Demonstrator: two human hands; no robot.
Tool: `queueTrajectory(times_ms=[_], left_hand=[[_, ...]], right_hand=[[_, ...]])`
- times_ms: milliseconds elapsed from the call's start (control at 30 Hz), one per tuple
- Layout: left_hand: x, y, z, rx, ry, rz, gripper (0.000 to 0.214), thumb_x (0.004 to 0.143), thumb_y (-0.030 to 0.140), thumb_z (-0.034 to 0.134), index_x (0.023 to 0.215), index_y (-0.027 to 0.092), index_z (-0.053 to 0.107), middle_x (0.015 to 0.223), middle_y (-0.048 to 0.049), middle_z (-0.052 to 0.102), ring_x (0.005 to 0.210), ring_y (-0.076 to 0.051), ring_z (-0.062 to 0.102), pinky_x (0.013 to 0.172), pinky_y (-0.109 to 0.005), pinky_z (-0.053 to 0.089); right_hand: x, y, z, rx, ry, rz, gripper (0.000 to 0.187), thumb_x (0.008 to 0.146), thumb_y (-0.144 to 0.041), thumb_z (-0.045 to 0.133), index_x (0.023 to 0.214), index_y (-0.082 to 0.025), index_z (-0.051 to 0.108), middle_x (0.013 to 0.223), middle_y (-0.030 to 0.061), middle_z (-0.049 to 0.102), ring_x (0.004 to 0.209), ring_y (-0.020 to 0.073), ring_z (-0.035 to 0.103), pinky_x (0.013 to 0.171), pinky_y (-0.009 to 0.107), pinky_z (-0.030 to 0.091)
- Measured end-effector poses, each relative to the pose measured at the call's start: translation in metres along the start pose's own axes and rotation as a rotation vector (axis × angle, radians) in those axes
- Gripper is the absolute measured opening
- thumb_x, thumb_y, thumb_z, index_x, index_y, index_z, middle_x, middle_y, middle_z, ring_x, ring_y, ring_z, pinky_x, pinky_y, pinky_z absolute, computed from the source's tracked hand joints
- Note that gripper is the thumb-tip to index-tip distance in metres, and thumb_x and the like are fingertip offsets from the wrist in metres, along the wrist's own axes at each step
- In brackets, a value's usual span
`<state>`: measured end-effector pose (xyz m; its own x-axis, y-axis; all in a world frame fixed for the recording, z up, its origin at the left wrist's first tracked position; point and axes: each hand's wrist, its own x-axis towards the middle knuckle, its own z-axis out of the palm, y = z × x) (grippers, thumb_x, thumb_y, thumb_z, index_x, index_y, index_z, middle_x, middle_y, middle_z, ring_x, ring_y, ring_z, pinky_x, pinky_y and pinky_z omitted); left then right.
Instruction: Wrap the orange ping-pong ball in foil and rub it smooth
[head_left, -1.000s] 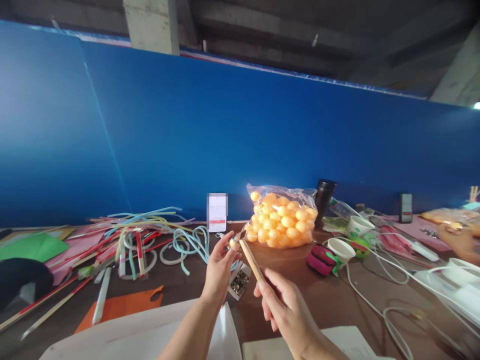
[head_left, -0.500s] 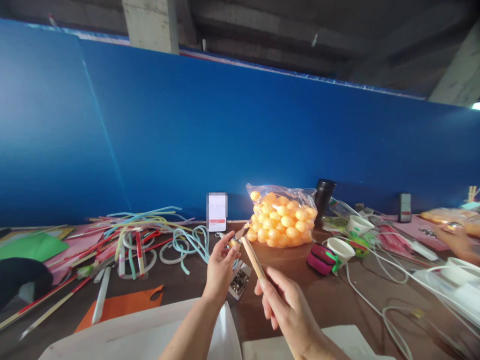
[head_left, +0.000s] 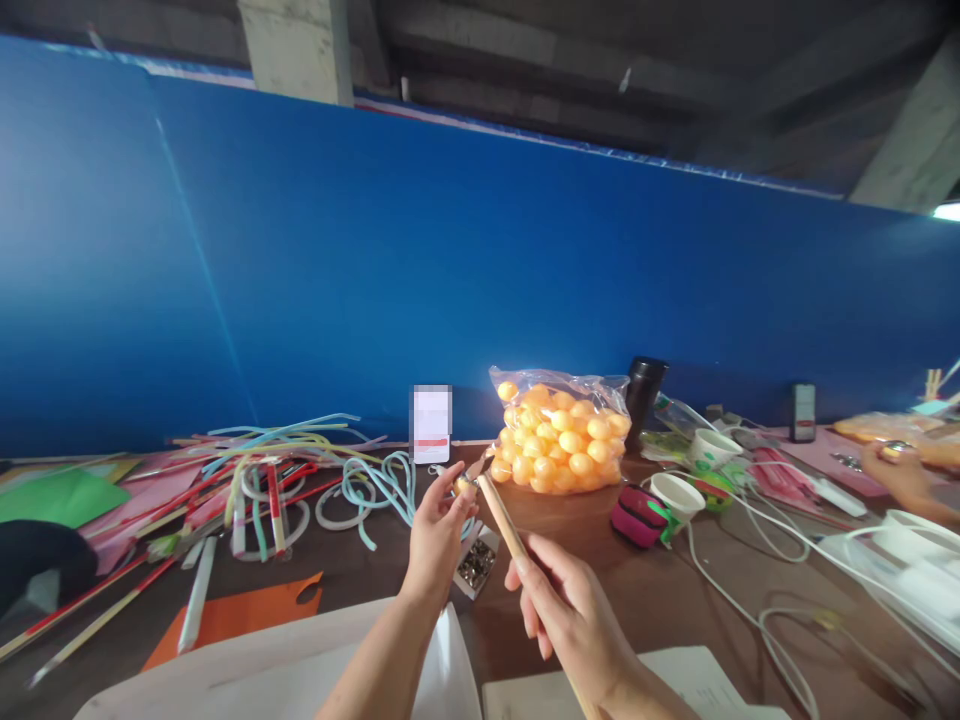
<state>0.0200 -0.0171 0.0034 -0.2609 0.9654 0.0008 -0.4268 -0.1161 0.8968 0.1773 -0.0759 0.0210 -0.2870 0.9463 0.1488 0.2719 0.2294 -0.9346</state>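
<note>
My left hand point(head_left: 435, 535) is raised over the table, its fingertips pinched on a small round orange piece point(head_left: 466, 485). My right hand point(head_left: 574, 615) grips a thin wooden stick point(head_left: 501, 517) that slants up to the left. The stick's dark tip point(head_left: 480, 466) touches the small piece. Just below my left hand lies a small open box of metal pins point(head_left: 475, 564). Behind both hands stands a clear bag of orange balls point(head_left: 561, 435).
Coloured tubes and straws point(head_left: 292, 470) lie tangled at the left, beside green and orange paper point(head_left: 232, 612). White paper cups point(head_left: 679, 494), a pink pouch point(head_left: 638, 515), a black cylinder point(head_left: 645, 390) and white cables point(head_left: 757, 560) fill the right. Another person's hand point(head_left: 892, 470) works at the far right. A blue wall point(head_left: 450, 260) backs the table.
The view has shifted slightly; both hands keep their grips and stay almost where they were, with the stick tip still at the small piece.
</note>
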Motion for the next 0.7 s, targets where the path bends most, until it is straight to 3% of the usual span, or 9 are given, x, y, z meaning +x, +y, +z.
queueTrajectory(times_ms=[267,700], left_hand=[[0.0028,0.0013,-0.0036,-0.301,-0.101,-0.032,0.044,0.075,0.033,0.074,0.117,0.025,0.063,0.100,-0.0036,0.068,0.082,-0.011,0.065,0.083,-0.026,0.051],[0.0015,0.0005,-0.0041,-0.248,-0.099,-0.038,0.046,0.076,0.032,0.074,0.120,0.027,0.063,0.097,-0.0014,0.067,0.082,-0.011,0.066,0.089,-0.028,0.048]], right_hand=[[-0.0029,-0.0053,-0.0014,0.029,0.013,-0.015,0.036,0.097,-0.049,0.043,0.086,-0.018,0.057,0.050,-0.0065,0.049,0.036,0.0059,0.039,0.036,0.016,0.031],[-0.0017,-0.0044,-0.0005,0.017,0.011,-0.005,0.037,0.096,-0.051,0.043,0.086,-0.018,0.056,0.053,-0.0061,0.050,0.036,0.0069,0.040,0.035,0.017,0.030]])
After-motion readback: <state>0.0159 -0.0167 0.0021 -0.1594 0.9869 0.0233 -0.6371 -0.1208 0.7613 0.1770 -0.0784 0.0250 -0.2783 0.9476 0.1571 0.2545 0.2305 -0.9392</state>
